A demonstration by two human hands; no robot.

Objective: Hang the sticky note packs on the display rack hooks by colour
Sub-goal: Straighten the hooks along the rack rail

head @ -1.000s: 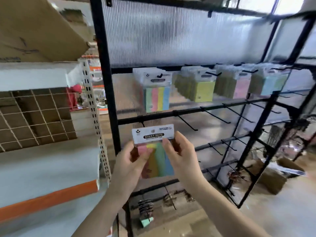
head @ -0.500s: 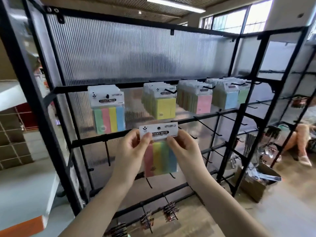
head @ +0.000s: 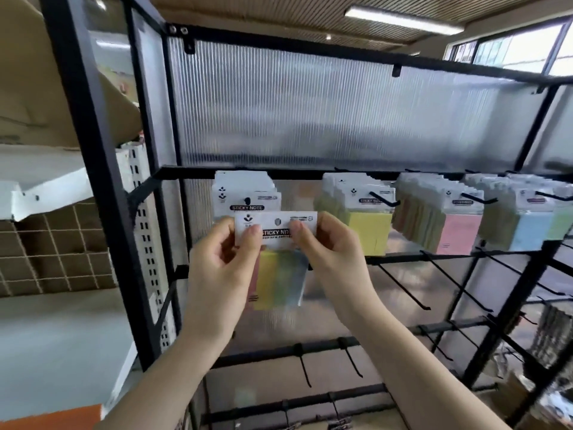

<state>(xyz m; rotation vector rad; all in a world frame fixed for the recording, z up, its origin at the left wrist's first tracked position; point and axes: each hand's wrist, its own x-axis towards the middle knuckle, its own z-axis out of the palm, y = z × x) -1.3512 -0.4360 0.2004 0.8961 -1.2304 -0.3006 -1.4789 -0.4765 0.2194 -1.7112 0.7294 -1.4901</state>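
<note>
I hold a multicolour sticky note pack (head: 280, 279) by its white header card, my left hand (head: 221, 271) pinching the left end and my right hand (head: 330, 259) the right end. It sits right in front of the multicolour packs (head: 245, 193) hanging on the leftmost hook of the black display rack (head: 310, 173). To the right hang yellow packs (head: 367, 229), pink packs (head: 455, 232) and blue packs (head: 531, 229), with green ones at the frame's edge.
Several bare black hooks (head: 403, 283) stick out from the lower bars. A ribbed translucent panel (head: 341, 113) backs the rack. A white shelf unit with cardboard dividers (head: 52, 243) stands to the left. Cardboard boxes lie on the floor at lower right.
My hands have lifted the pack up and left, from below the yellow packs to just in front of the multicolour stack. The view has swung left and closer to the rack.
</note>
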